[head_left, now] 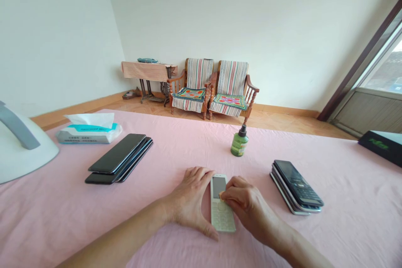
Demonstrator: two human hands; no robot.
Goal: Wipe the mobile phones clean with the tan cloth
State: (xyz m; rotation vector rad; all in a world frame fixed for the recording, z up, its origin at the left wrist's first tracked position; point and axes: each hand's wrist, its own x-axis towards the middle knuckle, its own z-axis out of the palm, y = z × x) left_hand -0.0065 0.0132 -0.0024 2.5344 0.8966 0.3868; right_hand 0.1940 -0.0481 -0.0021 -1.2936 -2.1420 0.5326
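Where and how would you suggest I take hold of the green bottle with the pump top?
I would grip the green bottle around its body, below the black pump top, coming from the near right with the right hand. It stands upright, and its rounded body offers a broad hold, while the narrower top might press down or turn if grabbed.

One white phone [222,215], two phone stacks [119,153] (one bottle [238,145]).

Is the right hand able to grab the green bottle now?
Probably yes: only pink cloth seems to lie between the right hand and the green bottle. But that hand pinches a small yellowish thing over the white phone, so it would likely have to let go first.
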